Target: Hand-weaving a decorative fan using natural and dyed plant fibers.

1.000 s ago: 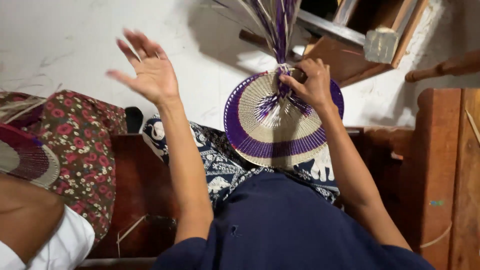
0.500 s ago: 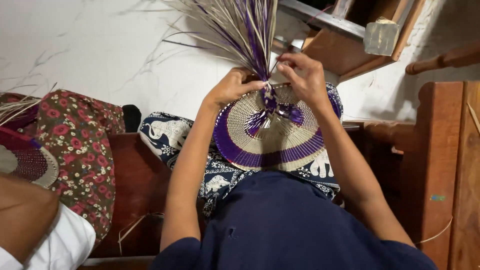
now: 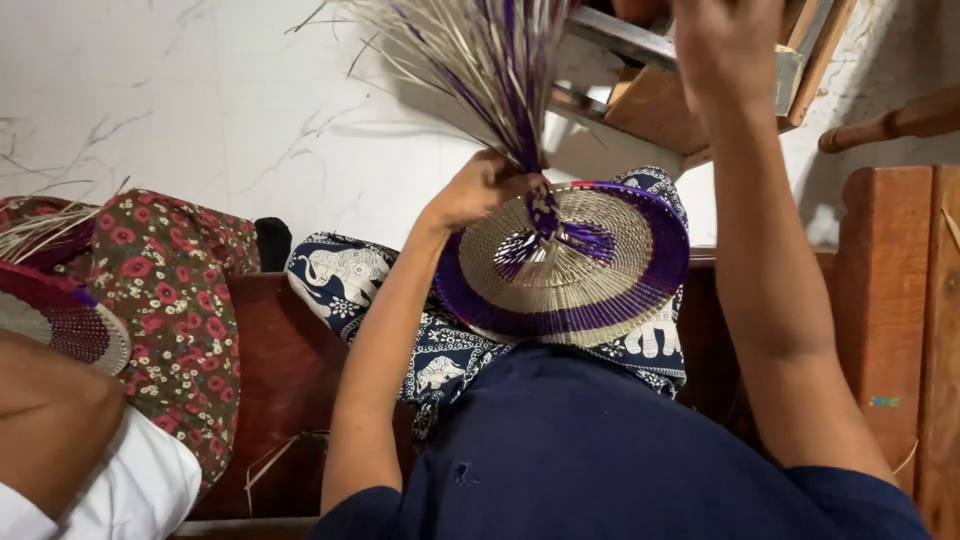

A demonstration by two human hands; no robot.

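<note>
A round woven fan (image 3: 570, 265) of pale straw with purple bands rests on my lap, over blue cloth printed with white elephants (image 3: 345, 280). A loose bundle of pale and purple straw strands (image 3: 480, 60) rises from its centre. My left hand (image 3: 478, 188) grips the base of that bundle at the fan's hub. My right hand (image 3: 725, 45) is raised high above the fan near the top edge; its fingers are cut off by the frame, so I cannot tell what they hold.
Another person sits at the left in a red flowered garment (image 3: 165, 300), holding a red and pale woven fan (image 3: 60, 320). Dark wooden bench (image 3: 290, 380) under us, white marbled floor (image 3: 200, 110) ahead, wooden furniture (image 3: 890, 300) at right and a wooden frame (image 3: 660, 100) at top.
My right hand has left the fan's hub and risen to the top of the view. My left hand, raised and open a second ago, now holds the strand bundle at the hub.
</note>
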